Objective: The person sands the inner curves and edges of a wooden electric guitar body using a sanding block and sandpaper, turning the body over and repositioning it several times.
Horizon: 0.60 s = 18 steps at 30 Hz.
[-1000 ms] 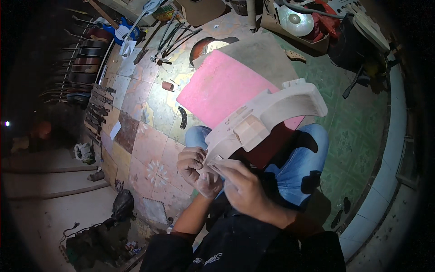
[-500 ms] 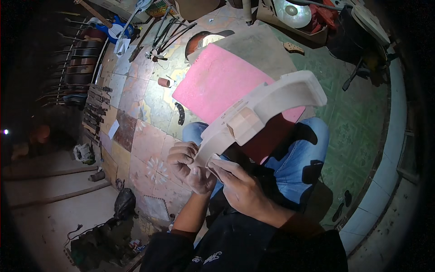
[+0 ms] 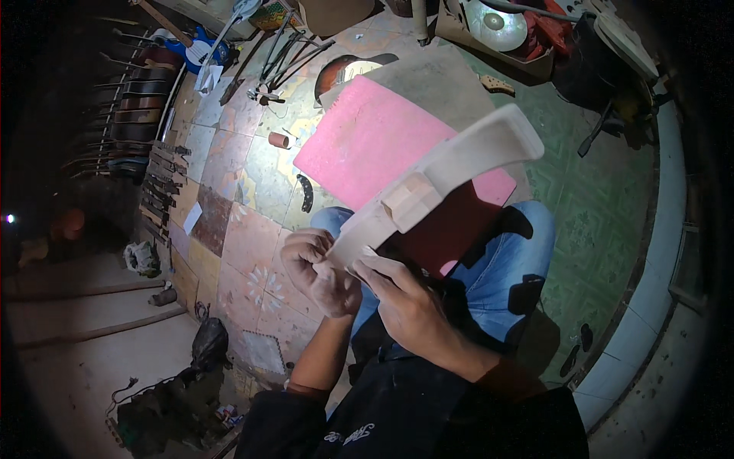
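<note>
A pale, unpainted guitar body [image 3: 475, 155] is held up edge-on over my lap, slanting from my hands up toward the right. A bare, wood-coloured block-shaped part [image 3: 414, 200] shows midway along its side. My left hand [image 3: 317, 268] is closed, its curled fingers gripping the body's lower left end. My right hand [image 3: 401, 298] presses its fingers against the same end from the right. A thin pale edge, like folded sandpaper [image 3: 368, 252], sticks out at the right fingertips; most of it is hidden under them.
In front of me a pink mat [image 3: 375, 130] lies on a grey sheet [image 3: 436, 80]. Beyond are a sunburst guitar body [image 3: 336, 73] and a headstock [image 3: 498, 84]. A small brown roll [image 3: 280, 140] and a curved black piece [image 3: 306, 193] lie on the tiles. Guitars [image 3: 141, 103] line the left.
The guitar body has tilted slightly, its far right end shifting a little up and left. My right fingers have moved slightly along its lower end; my left hand keeps its grip.
</note>
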Available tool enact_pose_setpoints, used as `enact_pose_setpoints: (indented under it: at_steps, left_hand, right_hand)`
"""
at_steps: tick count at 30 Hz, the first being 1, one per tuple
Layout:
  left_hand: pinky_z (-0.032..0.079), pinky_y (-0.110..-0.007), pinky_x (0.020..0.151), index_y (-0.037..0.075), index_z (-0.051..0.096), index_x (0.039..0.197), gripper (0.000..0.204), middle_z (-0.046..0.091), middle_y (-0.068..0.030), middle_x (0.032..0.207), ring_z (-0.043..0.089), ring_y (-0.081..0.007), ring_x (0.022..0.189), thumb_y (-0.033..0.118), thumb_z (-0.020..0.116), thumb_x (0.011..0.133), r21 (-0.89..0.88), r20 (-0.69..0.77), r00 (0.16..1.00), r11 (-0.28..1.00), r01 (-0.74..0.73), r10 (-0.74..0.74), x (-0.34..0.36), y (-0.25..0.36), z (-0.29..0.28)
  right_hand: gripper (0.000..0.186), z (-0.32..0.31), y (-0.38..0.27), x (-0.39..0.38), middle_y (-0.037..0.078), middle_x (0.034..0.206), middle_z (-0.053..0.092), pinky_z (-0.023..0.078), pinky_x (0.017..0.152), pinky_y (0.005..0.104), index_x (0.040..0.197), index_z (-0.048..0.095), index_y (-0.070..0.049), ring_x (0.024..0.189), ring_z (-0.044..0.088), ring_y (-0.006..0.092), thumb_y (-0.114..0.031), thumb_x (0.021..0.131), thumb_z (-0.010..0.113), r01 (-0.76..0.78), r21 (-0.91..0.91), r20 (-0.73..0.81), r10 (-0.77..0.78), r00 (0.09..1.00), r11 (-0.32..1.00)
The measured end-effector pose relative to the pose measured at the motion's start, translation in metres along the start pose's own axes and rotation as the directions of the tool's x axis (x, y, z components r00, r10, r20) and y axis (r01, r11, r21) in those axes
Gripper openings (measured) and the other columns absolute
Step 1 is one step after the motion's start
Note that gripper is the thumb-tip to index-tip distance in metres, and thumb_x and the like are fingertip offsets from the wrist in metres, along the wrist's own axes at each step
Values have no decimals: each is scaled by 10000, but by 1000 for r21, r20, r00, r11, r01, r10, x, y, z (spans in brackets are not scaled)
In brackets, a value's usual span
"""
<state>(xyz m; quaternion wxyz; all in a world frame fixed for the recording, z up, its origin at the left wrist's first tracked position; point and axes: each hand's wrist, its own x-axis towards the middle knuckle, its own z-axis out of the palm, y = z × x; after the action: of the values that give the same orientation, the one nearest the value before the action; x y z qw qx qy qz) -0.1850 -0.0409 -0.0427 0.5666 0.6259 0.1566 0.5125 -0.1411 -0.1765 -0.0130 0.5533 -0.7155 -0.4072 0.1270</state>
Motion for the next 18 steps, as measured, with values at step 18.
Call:
enact_pose_setpoints:
  at_steps: [18]
  left_hand:
    - [393, -317, 736, 90, 420, 892, 371, 399, -53, 863, 435, -190, 819, 336, 679, 795, -21, 42, 999, 1000, 11, -10, -8, 2, 9]
  right_hand:
    - [482, -4, 4, 0, 95, 1256, 631, 518, 963, 402, 1277, 651, -31, 1082, 638, 310, 45, 805, 593, 9, -39, -36, -10, 999, 999]
